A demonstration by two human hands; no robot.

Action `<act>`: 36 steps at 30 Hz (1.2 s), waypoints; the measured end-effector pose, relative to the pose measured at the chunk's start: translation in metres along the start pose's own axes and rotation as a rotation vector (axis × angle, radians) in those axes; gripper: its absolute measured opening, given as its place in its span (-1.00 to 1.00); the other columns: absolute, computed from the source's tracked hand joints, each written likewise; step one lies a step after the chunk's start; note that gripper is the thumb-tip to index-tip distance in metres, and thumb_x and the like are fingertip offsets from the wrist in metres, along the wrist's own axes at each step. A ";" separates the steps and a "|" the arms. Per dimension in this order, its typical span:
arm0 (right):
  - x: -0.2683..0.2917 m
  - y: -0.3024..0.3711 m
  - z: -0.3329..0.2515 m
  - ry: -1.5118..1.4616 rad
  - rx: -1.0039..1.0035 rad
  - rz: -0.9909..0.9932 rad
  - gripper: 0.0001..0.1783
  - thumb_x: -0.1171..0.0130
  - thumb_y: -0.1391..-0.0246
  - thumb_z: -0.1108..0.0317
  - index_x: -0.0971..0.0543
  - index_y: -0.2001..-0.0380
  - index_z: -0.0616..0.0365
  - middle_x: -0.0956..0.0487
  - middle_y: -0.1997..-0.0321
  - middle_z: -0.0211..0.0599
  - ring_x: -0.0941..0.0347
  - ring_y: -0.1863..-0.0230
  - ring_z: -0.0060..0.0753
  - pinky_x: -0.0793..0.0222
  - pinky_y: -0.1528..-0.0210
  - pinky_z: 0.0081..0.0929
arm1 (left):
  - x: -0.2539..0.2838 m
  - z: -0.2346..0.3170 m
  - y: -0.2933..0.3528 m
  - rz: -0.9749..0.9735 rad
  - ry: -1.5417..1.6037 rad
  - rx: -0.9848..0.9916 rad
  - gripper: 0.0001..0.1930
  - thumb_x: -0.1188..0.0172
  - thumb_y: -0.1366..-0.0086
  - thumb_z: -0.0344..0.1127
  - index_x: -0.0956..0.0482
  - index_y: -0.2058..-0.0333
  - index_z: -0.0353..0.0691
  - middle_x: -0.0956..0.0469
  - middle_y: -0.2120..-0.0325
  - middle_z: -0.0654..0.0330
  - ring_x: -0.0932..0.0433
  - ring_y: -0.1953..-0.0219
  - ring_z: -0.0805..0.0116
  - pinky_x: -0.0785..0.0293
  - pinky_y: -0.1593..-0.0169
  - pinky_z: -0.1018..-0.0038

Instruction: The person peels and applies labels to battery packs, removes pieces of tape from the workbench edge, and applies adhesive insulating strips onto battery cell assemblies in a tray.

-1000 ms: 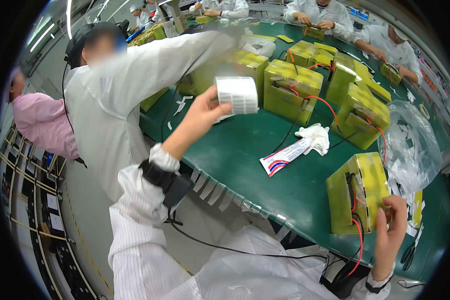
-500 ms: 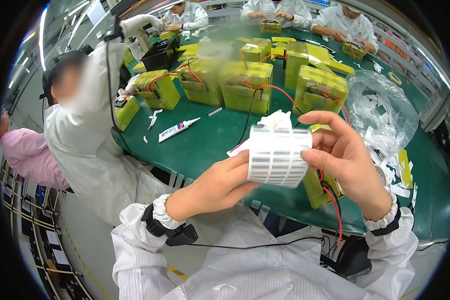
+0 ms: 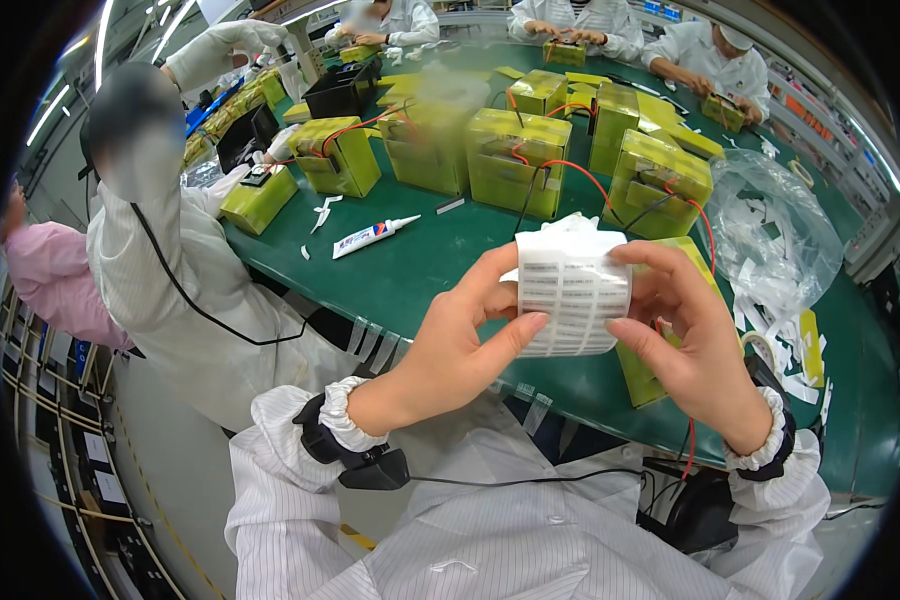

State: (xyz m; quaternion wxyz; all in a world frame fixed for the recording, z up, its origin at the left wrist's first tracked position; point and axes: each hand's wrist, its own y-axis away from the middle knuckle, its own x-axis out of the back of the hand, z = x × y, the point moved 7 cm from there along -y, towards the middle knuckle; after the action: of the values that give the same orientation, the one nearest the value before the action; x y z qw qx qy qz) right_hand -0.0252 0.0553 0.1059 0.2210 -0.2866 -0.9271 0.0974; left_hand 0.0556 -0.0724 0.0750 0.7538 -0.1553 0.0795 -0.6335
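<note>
Place: a factory assembly room.
Bench: one long green worktop [image 3: 440,255], yellow-green wired units [image 3: 505,160] in rows toward its far edge.
People: workers in white striped coats [image 3: 185,270] along its left and far edges.

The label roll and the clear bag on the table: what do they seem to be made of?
Label roll: apparently paper, matte white, curling softly between both hands. Clear bag: probably thin plastic film, see-through, creased and shiny.

1. The scene is viewed from a single head-worn camera, angled downward over the near edge of the green table [image 3: 450,250].
2. That edge is seen close; the far side, where seated workers appear, is seen distant.
</note>
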 end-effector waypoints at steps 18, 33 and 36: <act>-0.003 0.013 0.001 -0.041 0.112 0.089 -0.78 -0.06 0.12 0.54 -0.45 0.30 0.26 -0.49 0.36 -0.28 -0.42 0.38 -0.50 -0.32 0.32 -0.62 | -0.015 0.013 0.005 0.103 -0.366 -0.271 -0.78 -0.12 -0.03 -0.52 -0.48 0.27 -0.32 -0.52 0.42 0.10 -0.52 0.44 0.39 -0.41 0.36 0.57; 0.061 0.095 0.008 0.281 0.164 0.362 -0.86 -0.15 0.17 0.49 -0.48 0.44 0.20 -0.48 0.41 -0.29 -0.39 0.37 -0.31 -0.29 0.28 -0.49 | -0.029 -0.003 0.017 0.027 -0.408 -0.034 -0.83 -0.04 -0.03 -0.63 -0.40 0.34 -0.41 -0.45 0.44 0.16 -0.41 0.40 0.48 -0.31 0.29 0.64; 0.060 0.098 0.003 0.290 0.216 0.367 -0.85 -0.16 0.19 0.49 -0.49 0.45 0.19 -0.48 0.43 -0.33 -0.39 0.37 -0.33 -0.29 0.29 -0.49 | -0.050 0.008 0.014 -0.031 -0.470 -0.102 -0.83 -0.05 0.01 -0.65 -0.42 0.37 -0.39 -0.46 0.49 0.13 -0.41 0.46 0.43 -0.30 0.35 0.62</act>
State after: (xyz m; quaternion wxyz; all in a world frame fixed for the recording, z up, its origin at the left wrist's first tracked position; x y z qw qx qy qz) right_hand -0.0225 0.1697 0.0939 0.3596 -0.4355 -0.8025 0.1922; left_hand 0.0617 -0.0200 0.0741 0.7330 -0.3373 -0.0686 -0.5867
